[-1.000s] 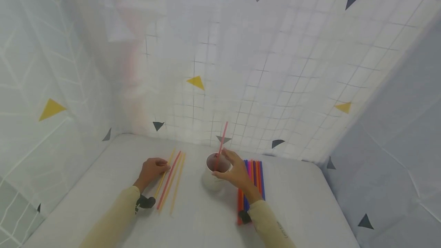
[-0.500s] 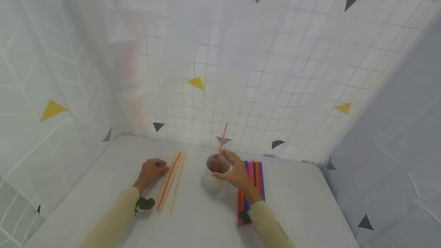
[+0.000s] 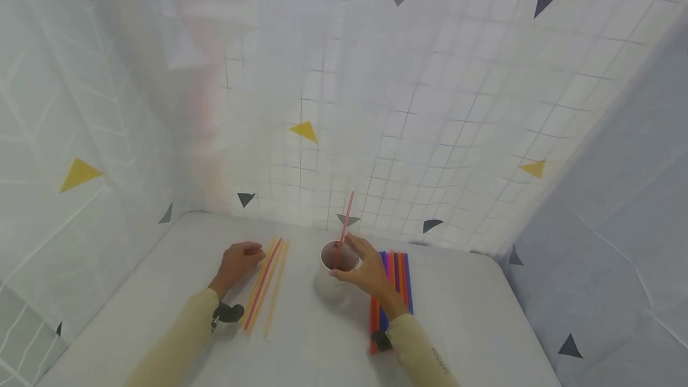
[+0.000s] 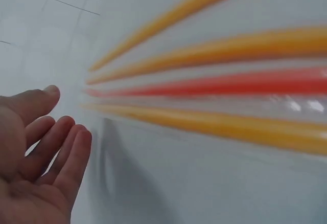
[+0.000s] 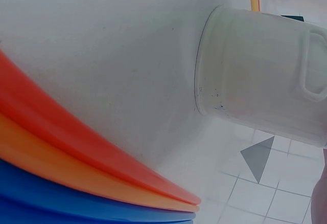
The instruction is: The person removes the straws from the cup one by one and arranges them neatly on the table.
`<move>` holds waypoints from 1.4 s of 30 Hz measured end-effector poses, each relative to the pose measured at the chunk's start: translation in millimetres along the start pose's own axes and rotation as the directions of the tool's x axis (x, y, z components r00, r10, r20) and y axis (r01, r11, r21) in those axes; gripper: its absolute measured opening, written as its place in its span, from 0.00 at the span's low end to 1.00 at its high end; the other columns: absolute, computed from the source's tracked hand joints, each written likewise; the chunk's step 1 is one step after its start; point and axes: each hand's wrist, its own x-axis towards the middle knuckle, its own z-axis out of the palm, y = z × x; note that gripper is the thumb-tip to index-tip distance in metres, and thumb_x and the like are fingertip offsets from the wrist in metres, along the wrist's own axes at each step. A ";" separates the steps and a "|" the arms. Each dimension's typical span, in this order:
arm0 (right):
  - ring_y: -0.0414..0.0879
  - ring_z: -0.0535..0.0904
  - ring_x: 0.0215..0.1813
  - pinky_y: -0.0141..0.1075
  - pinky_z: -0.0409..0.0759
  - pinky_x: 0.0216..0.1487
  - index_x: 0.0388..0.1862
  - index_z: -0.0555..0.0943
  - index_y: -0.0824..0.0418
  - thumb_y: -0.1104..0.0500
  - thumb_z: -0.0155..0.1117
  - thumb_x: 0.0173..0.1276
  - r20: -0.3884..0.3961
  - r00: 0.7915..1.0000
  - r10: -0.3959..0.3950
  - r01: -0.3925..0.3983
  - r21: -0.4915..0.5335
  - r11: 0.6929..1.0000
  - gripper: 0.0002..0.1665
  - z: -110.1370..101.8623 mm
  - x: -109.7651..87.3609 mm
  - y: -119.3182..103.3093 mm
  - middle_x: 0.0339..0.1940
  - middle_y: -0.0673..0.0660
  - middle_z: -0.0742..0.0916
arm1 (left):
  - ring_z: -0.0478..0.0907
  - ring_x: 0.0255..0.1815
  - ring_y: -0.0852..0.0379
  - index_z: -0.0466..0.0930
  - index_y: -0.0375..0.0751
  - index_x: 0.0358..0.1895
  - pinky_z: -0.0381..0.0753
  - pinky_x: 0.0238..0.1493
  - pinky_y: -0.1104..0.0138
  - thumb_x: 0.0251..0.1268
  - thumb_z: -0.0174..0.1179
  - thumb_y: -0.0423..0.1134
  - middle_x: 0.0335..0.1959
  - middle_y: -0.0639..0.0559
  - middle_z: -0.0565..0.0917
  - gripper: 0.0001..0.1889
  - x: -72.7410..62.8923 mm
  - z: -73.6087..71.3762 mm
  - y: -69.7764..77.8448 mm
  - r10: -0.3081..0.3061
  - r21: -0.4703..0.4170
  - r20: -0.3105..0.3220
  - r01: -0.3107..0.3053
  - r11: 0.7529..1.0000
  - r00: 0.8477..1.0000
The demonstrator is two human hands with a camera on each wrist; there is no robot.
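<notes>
My right hand (image 3: 371, 270) grips the white mug (image 3: 329, 288) by its rim, thumb on the near side and fingers at the far right. One red straw (image 3: 346, 214) stands tilted inside the mug. My left hand (image 3: 239, 263) lies beside a red straw (image 3: 263, 284) and several yellow straws (image 3: 275, 294) on the table. In the left wrist view its fingers (image 4: 76, 157) are loosely bent, apart from the nearest yellow straw (image 4: 219, 126), with nothing held. The mug's handle (image 5: 309, 65) shows in the right wrist view; only a sliver of the right hand appears there.
A row of thicker coloured straws (image 3: 399, 270), red, orange, blue and pink, lies right of the mug, partly under my right forearm. A patterned white wall sheet (image 3: 344, 106) rises behind the table (image 3: 457, 315). Dark wrist cameras (image 3: 230, 313) sit on both sleeves.
The leftmost yellow straw has shifted right, closer to the red one on the table. My left hand has drawn slightly away from it. My right hand, the mug and its straw stay put.
</notes>
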 end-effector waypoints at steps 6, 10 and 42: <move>0.64 0.71 0.65 0.52 0.67 0.67 0.69 0.66 0.73 0.60 0.83 0.47 -0.008 1.000 -0.011 0.011 -0.022 1.000 0.52 -0.6 1.5 2.0 0.63 0.71 0.76 | 0.79 0.55 0.45 0.78 0.36 0.59 0.79 0.56 0.52 0.62 0.67 0.45 0.54 0.42 0.83 0.25 8.1 -5.8 32.4 0.126 -0.040 0.018 -0.125 0.991 0.992; 0.63 0.72 0.65 0.53 0.67 0.66 0.69 0.67 0.72 0.59 0.83 0.46 -0.026 1.000 -0.008 0.007 -0.021 1.000 0.53 2.4 2.9 14.4 0.63 0.69 0.76 | 0.78 0.57 0.43 0.78 0.37 0.60 0.77 0.58 0.51 0.61 0.69 0.45 0.56 0.42 0.82 0.26 12.0 -5.9 54.1 0.197 -0.114 0.033 -0.192 0.975 0.980; 0.62 0.71 0.66 0.58 0.66 0.67 0.71 0.66 0.68 0.58 0.82 0.48 -0.012 0.999 0.037 -0.038 -0.028 0.999 0.53 3.0 -0.2 8.8 0.65 0.68 0.75 | 0.76 0.62 0.52 0.79 0.42 0.60 0.75 0.62 0.60 0.58 0.71 0.43 0.57 0.52 0.82 0.26 18.4 53.0 147.2 0.295 -0.306 0.148 -0.240 0.921 0.944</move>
